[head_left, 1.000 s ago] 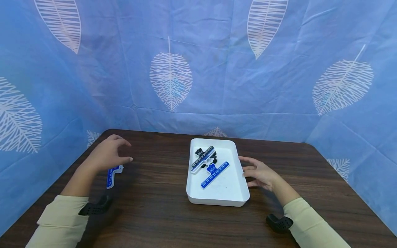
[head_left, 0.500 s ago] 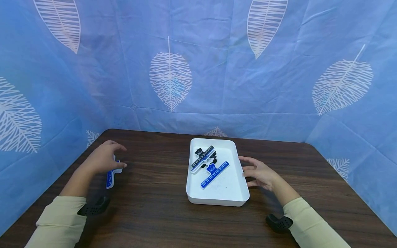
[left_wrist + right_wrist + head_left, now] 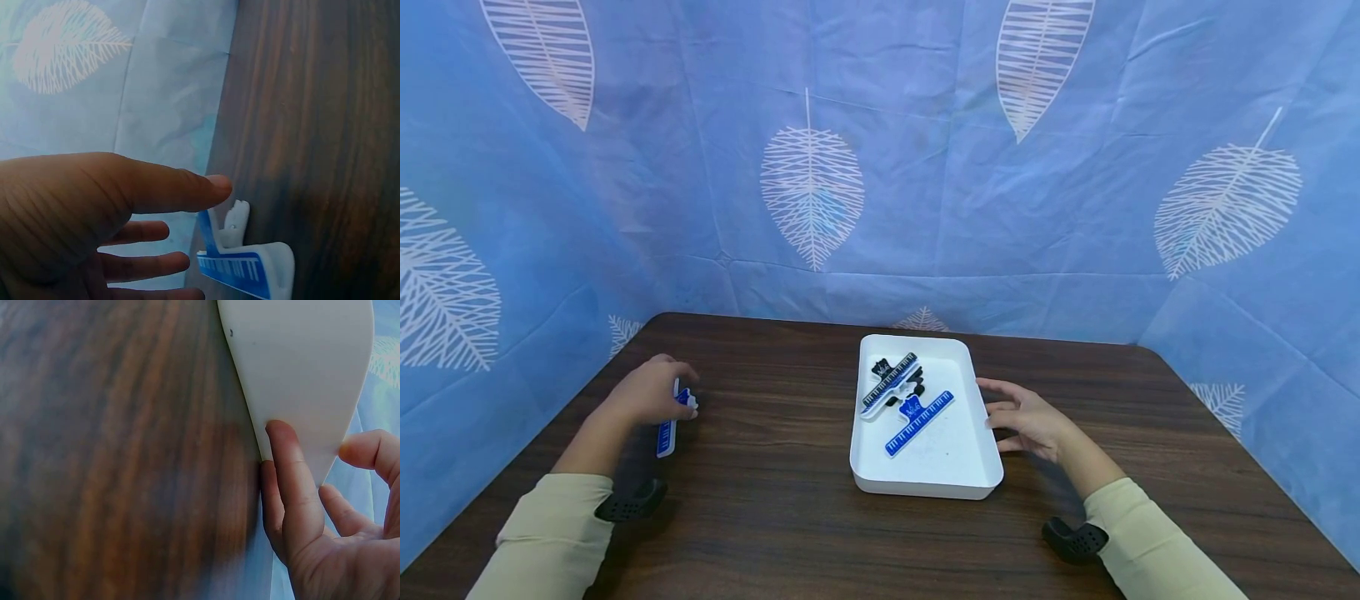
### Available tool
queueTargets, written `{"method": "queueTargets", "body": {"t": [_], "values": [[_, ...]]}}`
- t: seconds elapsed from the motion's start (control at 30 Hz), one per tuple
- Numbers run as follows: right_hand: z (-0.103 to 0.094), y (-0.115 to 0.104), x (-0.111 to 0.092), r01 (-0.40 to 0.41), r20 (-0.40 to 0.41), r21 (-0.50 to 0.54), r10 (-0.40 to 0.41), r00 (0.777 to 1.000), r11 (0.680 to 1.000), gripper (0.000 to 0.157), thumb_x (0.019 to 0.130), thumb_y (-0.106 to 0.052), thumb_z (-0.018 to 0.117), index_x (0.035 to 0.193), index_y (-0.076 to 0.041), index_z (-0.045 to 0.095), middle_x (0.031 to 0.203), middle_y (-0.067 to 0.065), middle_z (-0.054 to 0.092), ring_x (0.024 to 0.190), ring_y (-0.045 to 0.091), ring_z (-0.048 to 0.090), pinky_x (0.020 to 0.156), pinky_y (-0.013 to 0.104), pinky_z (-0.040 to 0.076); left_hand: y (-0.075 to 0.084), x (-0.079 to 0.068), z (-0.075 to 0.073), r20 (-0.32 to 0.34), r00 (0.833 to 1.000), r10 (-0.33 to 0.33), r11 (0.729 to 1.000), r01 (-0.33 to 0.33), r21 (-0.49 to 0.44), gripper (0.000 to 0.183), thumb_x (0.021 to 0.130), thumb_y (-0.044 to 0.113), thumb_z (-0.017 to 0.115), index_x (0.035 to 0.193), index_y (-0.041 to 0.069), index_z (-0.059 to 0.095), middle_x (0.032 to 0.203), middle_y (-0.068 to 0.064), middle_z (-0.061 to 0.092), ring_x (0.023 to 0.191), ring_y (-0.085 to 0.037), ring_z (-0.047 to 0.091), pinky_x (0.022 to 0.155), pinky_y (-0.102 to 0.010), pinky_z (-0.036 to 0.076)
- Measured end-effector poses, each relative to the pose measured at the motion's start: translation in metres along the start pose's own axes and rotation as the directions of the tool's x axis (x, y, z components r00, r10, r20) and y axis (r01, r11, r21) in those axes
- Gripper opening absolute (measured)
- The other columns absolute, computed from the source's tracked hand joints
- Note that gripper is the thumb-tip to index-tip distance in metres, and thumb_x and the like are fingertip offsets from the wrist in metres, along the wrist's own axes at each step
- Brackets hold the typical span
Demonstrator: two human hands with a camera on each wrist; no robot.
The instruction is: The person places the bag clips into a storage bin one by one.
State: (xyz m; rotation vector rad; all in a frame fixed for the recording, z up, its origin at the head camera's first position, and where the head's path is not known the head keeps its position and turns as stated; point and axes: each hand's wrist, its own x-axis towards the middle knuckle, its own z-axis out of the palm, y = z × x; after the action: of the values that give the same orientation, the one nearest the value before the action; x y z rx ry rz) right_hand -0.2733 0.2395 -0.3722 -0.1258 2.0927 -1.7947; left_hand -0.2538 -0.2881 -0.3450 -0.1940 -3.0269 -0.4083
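Observation:
My left hand is over a blue-and-white plastic clip with a piano-key pattern, lying on the table at the left. In the left wrist view, the thumb overlaps the upper part of the clip; the other fingers extend beside it, with a gap between them and the thumb. At the right, my right hand touches the side of a white tray with extended fingers. The right wrist view shows its fingertips against the tray's outer wall.
Inside the tray lie a blue piano-key clip and, behind it, a black-and-white one overlapping black clips. The dark wooden table borders a blue leaf-print cloth at the back and sides.
My left hand has lowered and moved slightly left onto the clip, its thumb and fingers coming nearer each other. The right hand and tray have stayed in place.

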Motion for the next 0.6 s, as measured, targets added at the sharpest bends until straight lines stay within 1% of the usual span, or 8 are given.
{"method": "queueTargets", "body": {"t": [0.17, 0.33, 0.43, 0.6], "values": [[0.0003, -0.0004, -0.0007, 0.000, 0.008, 0.008, -0.001, 1.000, 1.000, 0.081, 0.087, 0.001, 0.064, 0.155, -0.009, 0.021, 0.139, 0.032, 0.043, 0.100, 0.029, 0.065, 0.077, 0.048, 0.056, -0.0037, 0.0011, 0.0029, 0.034, 0.999, -0.032, 1.000, 0.032, 0.001, 0.047, 0.071, 0.018, 0.086, 0.108, -0.004, 0.067, 0.118, -0.036, 0.051, 0.101, -0.049, 0.055, 0.084, -0.062, 0.047], [0.0005, 0.0008, -0.0005, 0.002, 0.009, 0.003, -0.002, 1.000, 1.000, 0.081, 0.087, 0.001, 0.064, 0.155, -0.009, 0.021, 0.139, 0.032, 0.043, 0.100, 0.030, 0.066, 0.078, 0.048, 0.056, -0.0089, 0.0030, 0.0060, 0.075, 0.995, -0.066, 0.998, 0.066, 0.005, 0.051, 0.071, 0.020, 0.086, 0.111, -0.004, 0.065, 0.113, -0.033, 0.054, 0.098, -0.048, 0.056, 0.083, -0.061, 0.049], [0.0007, 0.0016, 0.0000, -0.006, -0.005, 0.006, 0.006, 1.000, 1.000, 0.080, 0.086, 0.002, 0.064, 0.154, -0.010, 0.024, 0.138, 0.031, 0.044, 0.100, 0.030, 0.066, 0.077, 0.049, 0.056, -0.0102, 0.0039, 0.0067, 0.087, 0.993, -0.074, 0.997, 0.074, 0.008, 0.052, 0.071, 0.021, 0.085, 0.112, -0.005, 0.064, 0.111, -0.033, 0.057, 0.097, -0.047, 0.057, 0.082, -0.061, 0.049], [0.0007, 0.0016, 0.0006, -0.009, -0.008, 0.003, 0.009, 1.000, 1.000, 0.080, 0.087, 0.002, 0.064, 0.154, -0.010, 0.023, 0.139, 0.032, 0.043, 0.100, 0.030, 0.065, 0.078, 0.049, 0.056, -0.0101, 0.0049, 0.0058, 0.105, 0.992, -0.069, 0.998, 0.068, 0.008, 0.051, 0.073, 0.020, 0.085, 0.111, -0.006, 0.064, 0.110, -0.033, 0.060, 0.095, -0.046, 0.059, 0.082, -0.061, 0.050]]}}
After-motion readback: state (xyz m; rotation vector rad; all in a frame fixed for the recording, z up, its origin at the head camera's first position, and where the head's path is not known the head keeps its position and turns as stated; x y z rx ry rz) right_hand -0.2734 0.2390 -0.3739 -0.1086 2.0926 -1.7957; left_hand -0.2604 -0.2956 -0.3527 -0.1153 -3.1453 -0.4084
